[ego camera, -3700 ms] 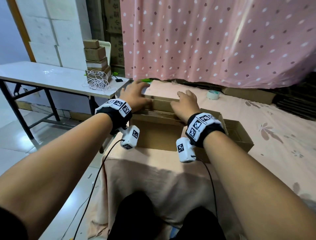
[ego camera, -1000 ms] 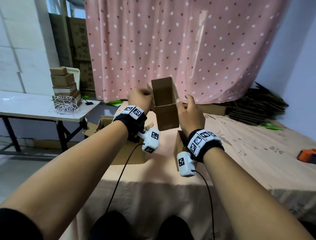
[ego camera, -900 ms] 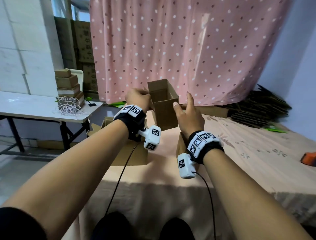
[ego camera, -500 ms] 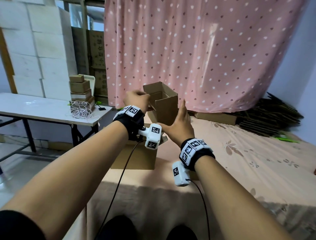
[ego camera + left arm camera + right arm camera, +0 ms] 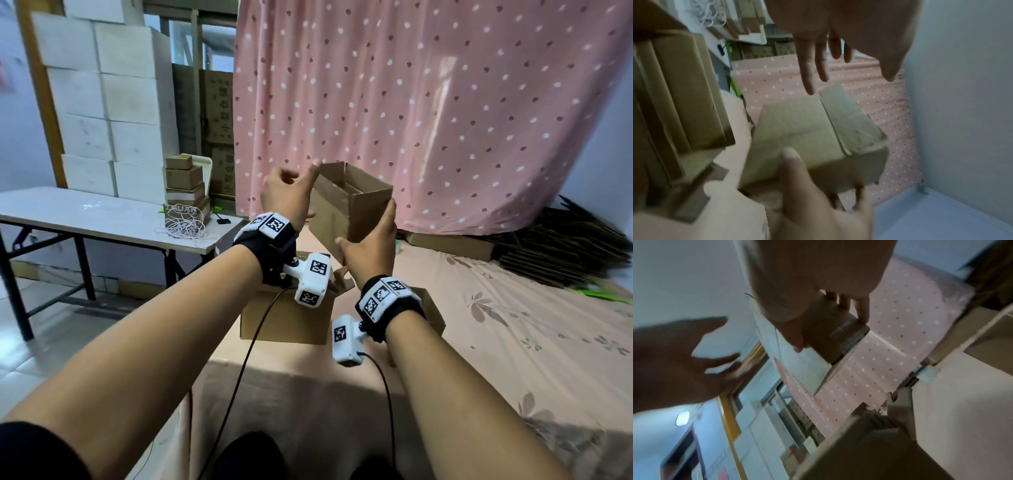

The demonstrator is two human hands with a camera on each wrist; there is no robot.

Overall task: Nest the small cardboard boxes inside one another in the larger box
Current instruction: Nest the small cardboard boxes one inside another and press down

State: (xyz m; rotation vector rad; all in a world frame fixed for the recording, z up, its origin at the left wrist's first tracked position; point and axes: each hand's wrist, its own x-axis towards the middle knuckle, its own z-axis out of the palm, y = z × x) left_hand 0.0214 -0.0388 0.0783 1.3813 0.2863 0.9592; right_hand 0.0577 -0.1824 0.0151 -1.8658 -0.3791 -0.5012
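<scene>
Right hand (image 5: 368,255) grip holding small box (image 5: 349,205), left hand (image 5: 286,197) grip wide, off it. Keep opening up; lower straight into big box (image 5: 284,320).

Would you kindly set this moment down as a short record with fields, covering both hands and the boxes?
held item: small box, open top, tilted, in the air
right hand: grips the small box from below and the side
left hand: beside the box, fingers loose, holding nothing
large box: open, on the bed, below the hands
other box: open, behind the right wrist
task state: small box not yet in the large box
</scene>
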